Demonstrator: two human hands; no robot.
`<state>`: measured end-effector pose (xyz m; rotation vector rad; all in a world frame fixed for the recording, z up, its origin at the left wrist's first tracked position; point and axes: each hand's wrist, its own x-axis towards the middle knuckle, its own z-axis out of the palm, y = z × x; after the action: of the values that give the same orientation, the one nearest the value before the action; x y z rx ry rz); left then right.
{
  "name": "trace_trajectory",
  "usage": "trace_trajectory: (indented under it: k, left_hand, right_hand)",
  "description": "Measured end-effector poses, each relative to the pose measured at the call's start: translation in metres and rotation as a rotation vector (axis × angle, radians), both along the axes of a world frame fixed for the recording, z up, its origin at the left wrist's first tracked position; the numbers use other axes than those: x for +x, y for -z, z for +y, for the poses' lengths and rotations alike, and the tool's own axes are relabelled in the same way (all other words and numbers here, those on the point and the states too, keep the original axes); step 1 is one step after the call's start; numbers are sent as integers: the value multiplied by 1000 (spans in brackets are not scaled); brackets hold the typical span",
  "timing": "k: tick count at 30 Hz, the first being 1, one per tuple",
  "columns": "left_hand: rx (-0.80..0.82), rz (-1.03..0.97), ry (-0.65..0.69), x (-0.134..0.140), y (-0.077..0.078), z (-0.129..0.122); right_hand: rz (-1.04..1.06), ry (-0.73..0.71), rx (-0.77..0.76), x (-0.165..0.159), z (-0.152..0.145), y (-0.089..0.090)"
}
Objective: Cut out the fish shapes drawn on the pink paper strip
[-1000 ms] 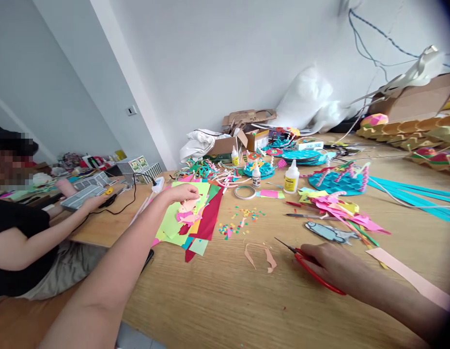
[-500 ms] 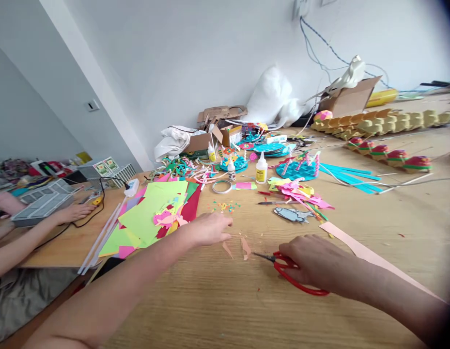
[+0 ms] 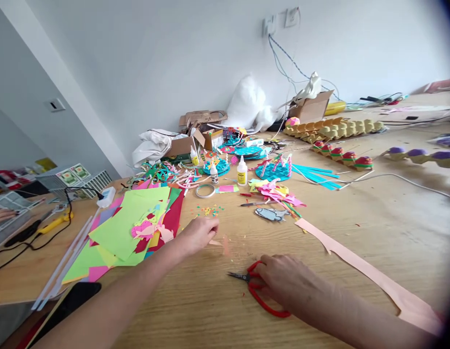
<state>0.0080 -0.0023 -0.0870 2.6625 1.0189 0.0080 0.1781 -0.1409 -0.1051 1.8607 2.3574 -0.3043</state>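
Observation:
My left hand point(image 3: 200, 234) is over the table with its fingers curled together; whether anything is between them is hidden. Just under its fingertips lies a small peach paper scrap point(image 3: 215, 243), and a second, blurred peach scrap point(image 3: 226, 246) is right beside it. My right hand point(image 3: 283, 278) is wrapped round the red handles of a pair of scissors point(image 3: 260, 296). The scissors' dark blades point left, close to the tabletop, with nothing between them. A long peach paper strip point(image 3: 350, 257) with a cut, wavy edge stretches past my right forearm.
Coloured paper sheets point(image 3: 119, 223) are stacked on the left. Ahead are a glue bottle point(image 3: 242, 172), a tape roll point(image 3: 205, 191), a grey paper fish point(image 3: 271, 214) and pink paper scraps point(image 3: 277, 190). Egg-carton strips point(image 3: 343, 156) and a white cable point(image 3: 410, 177) are on the right.
The view has swung to the right. My right hand has drawn the scissors back toward me, away from the peach scraps. My left hand's fingers have curled in above the scraps.

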Motion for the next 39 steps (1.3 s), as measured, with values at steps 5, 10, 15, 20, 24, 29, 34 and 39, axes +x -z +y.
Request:
trace_trajectory:
  k: [5, 10, 15, 20, 24, 29, 34, 39]
  left_hand:
    - [-77, -121, -38, 2, 0, 0]
    - [-171, -227, -86, 7, -2, 0]
    - [-249, -329, -110, 16, -6, -14]
    - [-456, -534, -141, 21, 3, -32]
    - [-601, -578, -119, 22, 5, -34]
    - [-420, -531, -50, 22, -17, -31]
    - [-331, -482, -79, 20, -22, -31]
    - [-329, -351, 88, 15, -10, -47]
  right_hand:
    - [60, 15, -37, 5, -1, -17]
    - [367, 151, 41, 24, 20, -27]
    - [1018, 312, -217, 15, 40, -19]
    - [1389, 247, -338, -11, 47, -4]
    - [1381, 273, -317, -10, 51, 1]
    - [1278, 355, -197, 20, 63, -9]
    - [1040, 490, 76, 72, 102, -18]
    - [664, 559, 292, 120, 134, -17]
